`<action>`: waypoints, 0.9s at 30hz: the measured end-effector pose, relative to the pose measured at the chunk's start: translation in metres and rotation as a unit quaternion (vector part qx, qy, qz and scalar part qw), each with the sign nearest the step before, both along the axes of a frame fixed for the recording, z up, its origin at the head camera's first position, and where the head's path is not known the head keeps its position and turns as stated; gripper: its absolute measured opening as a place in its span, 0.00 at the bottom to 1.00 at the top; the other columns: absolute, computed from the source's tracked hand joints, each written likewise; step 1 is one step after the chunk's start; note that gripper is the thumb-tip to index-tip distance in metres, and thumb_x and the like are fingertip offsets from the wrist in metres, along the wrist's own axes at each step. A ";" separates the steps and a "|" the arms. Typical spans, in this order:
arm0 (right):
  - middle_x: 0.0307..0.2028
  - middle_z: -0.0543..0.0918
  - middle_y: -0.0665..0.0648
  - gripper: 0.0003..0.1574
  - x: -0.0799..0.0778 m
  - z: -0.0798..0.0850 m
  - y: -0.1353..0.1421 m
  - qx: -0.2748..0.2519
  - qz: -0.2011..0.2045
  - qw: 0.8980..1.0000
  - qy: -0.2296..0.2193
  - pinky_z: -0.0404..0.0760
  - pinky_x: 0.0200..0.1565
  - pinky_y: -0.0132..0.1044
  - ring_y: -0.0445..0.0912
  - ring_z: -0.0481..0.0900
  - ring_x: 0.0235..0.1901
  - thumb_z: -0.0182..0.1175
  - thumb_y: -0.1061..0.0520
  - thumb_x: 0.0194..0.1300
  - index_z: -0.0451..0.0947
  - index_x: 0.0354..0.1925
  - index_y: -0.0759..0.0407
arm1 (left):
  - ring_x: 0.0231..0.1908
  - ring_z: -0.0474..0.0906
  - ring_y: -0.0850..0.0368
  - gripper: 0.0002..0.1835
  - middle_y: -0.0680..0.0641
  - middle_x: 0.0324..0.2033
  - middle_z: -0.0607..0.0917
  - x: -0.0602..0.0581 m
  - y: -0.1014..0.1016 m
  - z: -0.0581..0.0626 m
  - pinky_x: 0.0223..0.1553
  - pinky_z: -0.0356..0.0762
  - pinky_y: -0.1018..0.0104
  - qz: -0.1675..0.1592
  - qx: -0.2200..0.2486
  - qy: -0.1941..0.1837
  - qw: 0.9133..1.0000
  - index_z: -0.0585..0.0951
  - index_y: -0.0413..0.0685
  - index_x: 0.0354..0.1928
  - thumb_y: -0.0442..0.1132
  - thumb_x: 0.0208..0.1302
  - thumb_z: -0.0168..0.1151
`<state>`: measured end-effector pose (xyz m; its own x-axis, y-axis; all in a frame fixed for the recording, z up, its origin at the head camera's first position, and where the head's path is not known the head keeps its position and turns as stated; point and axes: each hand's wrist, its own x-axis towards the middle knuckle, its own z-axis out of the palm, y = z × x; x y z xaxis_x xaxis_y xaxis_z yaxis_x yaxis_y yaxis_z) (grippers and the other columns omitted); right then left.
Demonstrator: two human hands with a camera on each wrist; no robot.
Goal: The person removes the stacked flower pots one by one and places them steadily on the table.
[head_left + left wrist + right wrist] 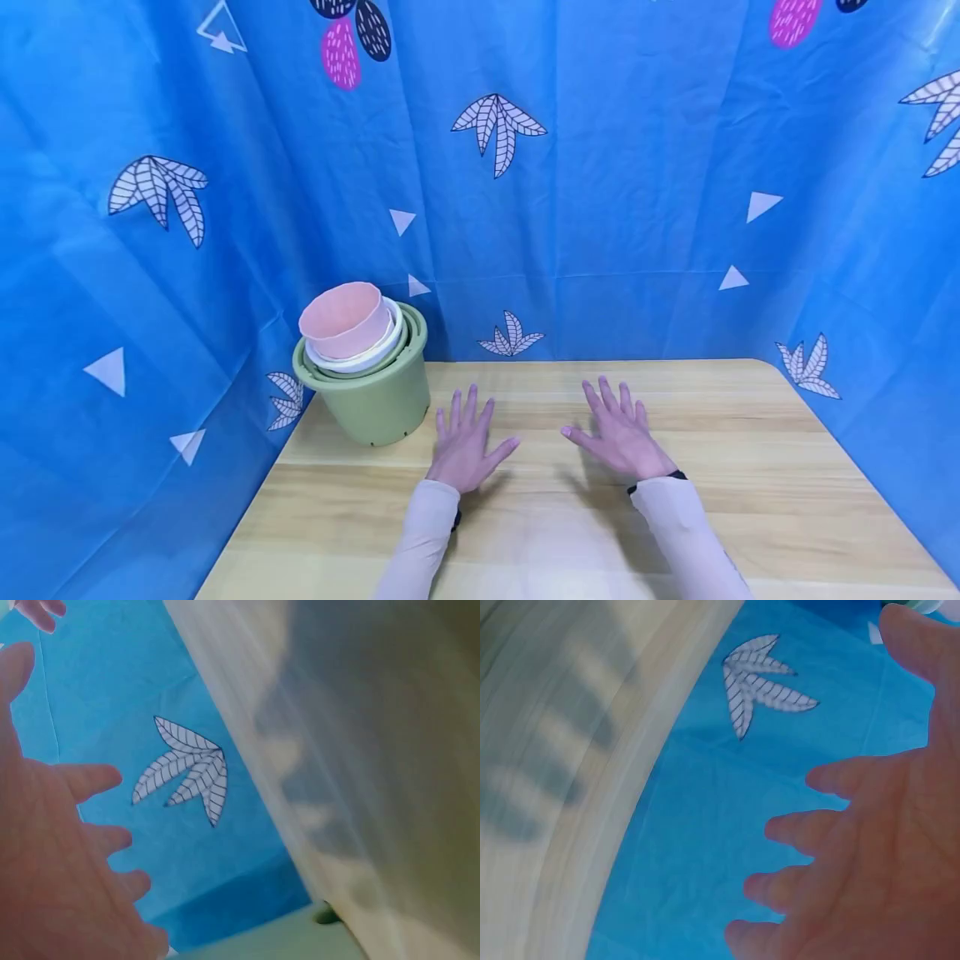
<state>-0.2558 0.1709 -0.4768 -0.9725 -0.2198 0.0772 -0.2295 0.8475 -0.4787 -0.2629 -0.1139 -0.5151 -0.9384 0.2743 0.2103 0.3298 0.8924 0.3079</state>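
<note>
My left hand [462, 450] is held above the wooden table [540, 517], palm down with its fingers spread. A similar pose shows in my right hand [618, 437], a short way to the right. Both hold nothing, and their shadows fall on the tabletop below. Left of the left hand stands a stack of nested pots: a green pot [378, 408] outermost, a white pot [395, 333] inside it, and a pink pot [345, 321] tilted on top. Each wrist view shows its palm, the left palm [52, 855] and the right palm [885, 870], with straight fingers apart from the table.
A blue curtain [630, 208] with leaf and triangle prints hangs behind the table and along both sides. The table's far edge meets the curtain, and its far right corner is rounded. The pot stack sits near the far left corner.
</note>
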 end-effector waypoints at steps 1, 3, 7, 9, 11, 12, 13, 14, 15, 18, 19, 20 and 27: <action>0.82 0.43 0.70 0.61 0.000 0.000 -0.002 -0.011 0.008 1.000 -0.003 0.36 0.75 0.77 0.74 0.33 0.80 0.53 0.24 0.71 0.45 0.83 0.57 | 0.82 0.39 0.32 0.47 0.38 0.83 0.46 0.001 -0.004 -0.001 0.78 0.39 0.25 -0.004 0.010 -0.006 1.000 0.62 0.50 0.80 0.74 0.71 0.48; 0.82 0.44 0.69 0.61 -0.002 -0.001 -0.006 -0.036 0.028 0.999 -0.012 0.39 0.76 0.77 0.74 0.35 0.80 0.52 0.24 0.72 0.44 0.83 0.55 | 0.82 0.40 0.32 0.46 0.37 0.83 0.48 0.004 -0.015 -0.002 0.78 0.40 0.25 -0.011 0.032 -0.028 0.999 0.64 0.48 0.79 0.73 0.72 0.48; 0.83 0.45 0.65 0.59 -0.003 -0.006 -0.017 -0.081 0.063 0.994 -0.046 0.44 0.77 0.75 0.70 0.40 0.81 0.50 0.23 0.72 0.43 0.84 0.51 | 0.80 0.53 0.33 0.43 0.37 0.80 0.58 0.011 -0.041 0.002 0.79 0.50 0.31 -0.020 0.091 -0.081 0.992 0.69 0.47 0.75 0.71 0.72 0.51; 0.83 0.45 0.64 0.59 -0.003 -0.008 -0.023 -0.099 0.074 0.990 -0.062 0.46 0.78 0.73 0.68 0.41 0.82 0.50 0.23 0.72 0.43 0.84 0.50 | 0.76 0.63 0.36 0.41 0.39 0.77 0.67 0.015 -0.057 0.005 0.78 0.60 0.36 -0.012 0.125 -0.105 0.987 0.71 0.46 0.74 0.69 0.72 0.54; 0.84 0.45 0.62 0.59 -0.004 -0.009 -0.028 -0.121 0.079 0.987 -0.074 0.49 0.79 0.70 0.65 0.45 0.82 0.50 0.23 0.72 0.41 0.84 0.49 | 0.69 0.75 0.40 0.37 0.41 0.69 0.78 0.019 -0.074 0.006 0.72 0.71 0.40 0.003 0.172 -0.121 0.978 0.74 0.45 0.71 0.65 0.73 0.57; 0.84 0.46 0.62 0.59 -0.005 -0.008 -0.031 -0.131 0.083 0.985 -0.073 0.50 0.79 0.69 0.65 0.46 0.82 0.50 0.23 0.72 0.41 0.84 0.49 | 0.64 0.79 0.42 0.35 0.42 0.65 0.82 0.021 -0.083 0.006 0.68 0.76 0.43 0.013 0.199 -0.123 0.972 0.76 0.45 0.69 0.63 0.73 0.58; 0.84 0.46 0.62 0.58 -0.007 -0.007 -0.034 -0.144 0.088 0.983 -0.073 0.51 0.79 0.68 0.64 0.48 0.82 0.50 0.24 0.73 0.41 0.84 0.49 | 0.60 0.83 0.44 0.32 0.43 0.60 0.85 0.022 -0.092 0.007 0.64 0.80 0.45 0.025 0.230 -0.123 0.965 0.77 0.44 0.68 0.60 0.74 0.59; 0.84 0.47 0.61 0.57 -0.009 -0.005 -0.037 -0.155 0.089 0.981 -0.074 0.52 0.79 0.67 0.64 0.50 0.81 0.50 0.25 0.73 0.41 0.84 0.49 | 0.56 0.84 0.46 0.30 0.44 0.57 0.87 0.022 -0.101 0.008 0.61 0.83 0.48 0.039 0.260 -0.120 0.957 0.78 0.44 0.66 0.58 0.74 0.60; 0.83 0.49 0.61 0.57 -0.012 -0.003 -0.040 -0.169 0.088 0.979 -0.076 0.54 0.79 0.67 0.63 0.52 0.81 0.50 0.25 0.73 0.42 0.84 0.48 | 0.53 0.86 0.48 0.27 0.45 0.54 0.88 0.022 -0.109 0.009 0.58 0.84 0.51 0.053 0.291 -0.115 0.948 0.80 0.44 0.64 0.56 0.74 0.61; 0.83 0.53 0.61 0.54 -0.021 0.003 -0.051 -0.214 0.090 0.969 -0.083 0.58 0.78 0.66 0.64 0.55 0.80 0.51 0.26 0.74 0.46 0.83 0.48 | 0.46 0.88 0.51 0.22 0.45 0.48 0.90 0.025 -0.134 0.013 0.54 0.86 0.57 0.103 0.394 -0.101 0.908 0.81 0.43 0.59 0.51 0.74 0.62; 0.82 0.54 0.60 0.53 -0.025 0.005 -0.055 -0.235 0.087 0.964 -0.093 0.59 0.78 0.66 0.64 0.56 0.80 0.52 0.27 0.74 0.47 0.83 0.48 | 0.45 0.88 0.52 0.21 0.46 0.46 0.90 0.026 -0.142 0.015 0.53 0.86 0.59 0.120 0.436 -0.098 0.887 0.81 0.42 0.59 0.50 0.75 0.62; 0.82 0.55 0.60 0.53 -0.028 0.007 -0.060 -0.252 0.083 0.959 -0.100 0.61 0.77 0.65 0.64 0.57 0.79 0.52 0.26 0.74 0.49 0.83 0.48 | 0.44 0.88 0.52 0.21 0.47 0.45 0.91 0.026 -0.149 0.017 0.52 0.86 0.61 0.136 0.481 -0.093 0.861 0.81 0.41 0.58 0.50 0.75 0.61; 0.80 0.60 0.62 0.52 -0.046 0.015 -0.102 -0.335 0.076 0.929 -0.138 0.65 0.76 0.62 0.64 0.61 0.78 0.54 0.27 0.73 0.55 0.81 0.53 | 0.39 0.85 0.62 0.13 0.56 0.36 0.89 0.025 -0.191 0.036 0.40 0.86 0.70 0.202 0.710 -0.016 0.675 0.81 0.48 0.49 0.49 0.79 0.57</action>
